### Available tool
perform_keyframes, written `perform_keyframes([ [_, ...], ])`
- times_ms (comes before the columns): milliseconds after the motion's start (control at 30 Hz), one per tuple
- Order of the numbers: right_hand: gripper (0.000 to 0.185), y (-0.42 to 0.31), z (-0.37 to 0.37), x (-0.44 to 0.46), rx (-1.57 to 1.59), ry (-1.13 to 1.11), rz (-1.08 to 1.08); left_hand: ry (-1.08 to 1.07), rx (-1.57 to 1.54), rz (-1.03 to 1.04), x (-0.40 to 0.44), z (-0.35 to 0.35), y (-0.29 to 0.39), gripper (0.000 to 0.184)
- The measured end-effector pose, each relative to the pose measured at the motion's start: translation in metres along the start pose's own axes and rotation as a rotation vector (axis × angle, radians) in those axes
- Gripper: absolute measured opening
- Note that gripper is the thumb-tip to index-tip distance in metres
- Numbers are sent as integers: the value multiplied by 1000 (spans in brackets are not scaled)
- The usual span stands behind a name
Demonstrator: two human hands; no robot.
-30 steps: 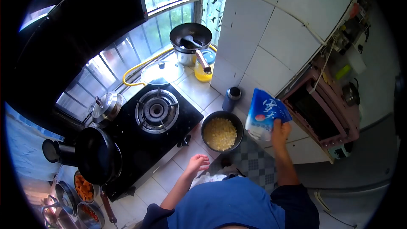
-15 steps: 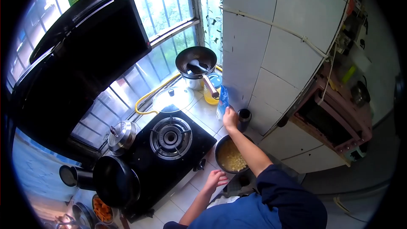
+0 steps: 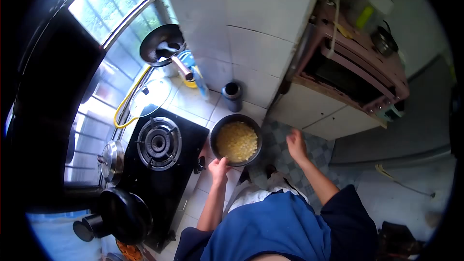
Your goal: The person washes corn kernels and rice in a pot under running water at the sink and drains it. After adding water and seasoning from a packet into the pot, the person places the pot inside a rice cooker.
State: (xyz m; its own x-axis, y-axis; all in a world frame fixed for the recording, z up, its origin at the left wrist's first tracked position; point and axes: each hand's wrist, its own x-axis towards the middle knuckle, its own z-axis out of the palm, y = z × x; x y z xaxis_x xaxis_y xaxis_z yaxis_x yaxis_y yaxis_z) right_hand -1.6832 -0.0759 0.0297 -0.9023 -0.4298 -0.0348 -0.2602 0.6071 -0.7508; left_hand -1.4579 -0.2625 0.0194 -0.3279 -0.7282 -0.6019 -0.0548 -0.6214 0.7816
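My left hand (image 3: 219, 168) grips the near-left rim of a dark round pot (image 3: 213, 141), thumb at its edge. Pale, small chunks in yellowish liquid (image 3: 237, 141) fill part of the pot, which sits at the counter's edge. Off to the right, my right hand (image 3: 296, 145) hangs over the floor, apart from the pot. Motion smears its fingers, and I see nothing held in it. The blue-and-white packet (image 3: 200, 83) stands by the wall, next to a yellow container with a blue lid (image 3: 187, 63).
Left of the pot is a black gas stove (image 3: 186, 154) with one bare burner (image 3: 158, 142). Behind the pot stands a dark, open-topped bottle (image 3: 232, 97). A wok (image 3: 152, 46), glass lid (image 3: 151, 97), kettle (image 3: 112, 162) and black pan (image 3: 125, 217) surround the stove. A pink oven (image 3: 353, 70) is right.
My right hand has let go of the blue packet and swung right and down, away from the counter. My left hand has come onto the pot's rim. The view has turned right and down.
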Motion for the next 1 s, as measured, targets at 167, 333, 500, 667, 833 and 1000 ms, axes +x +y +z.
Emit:
perform_keyframes([
  [167, 73, 143, -62, -137, -156, -437, 1072, -92, 92, 166, -30, 19, -2, 8],
  [333, 45, 272, -110, -258, 271, -856, 882, -223, 134, 71, -93, 97, 7, 9],
  [500, 28, 321, -164, -261, -262, -766, 372, -434, 214, -67, -163, 198, -18, 11],
  [667, 22, 249, -274, -200, -529, -638, 425, -647, 270, -215, -229, 296, -57, 11],
  [833, 25, 257, -369, -184, -318, -211, 402, -817, 331, -317, -270, 379, -93, 7],
  [1000, 19, 213, -495, -126, 567, 569, 431, -957, 415, -384, -298, 457, -109, 6],
])
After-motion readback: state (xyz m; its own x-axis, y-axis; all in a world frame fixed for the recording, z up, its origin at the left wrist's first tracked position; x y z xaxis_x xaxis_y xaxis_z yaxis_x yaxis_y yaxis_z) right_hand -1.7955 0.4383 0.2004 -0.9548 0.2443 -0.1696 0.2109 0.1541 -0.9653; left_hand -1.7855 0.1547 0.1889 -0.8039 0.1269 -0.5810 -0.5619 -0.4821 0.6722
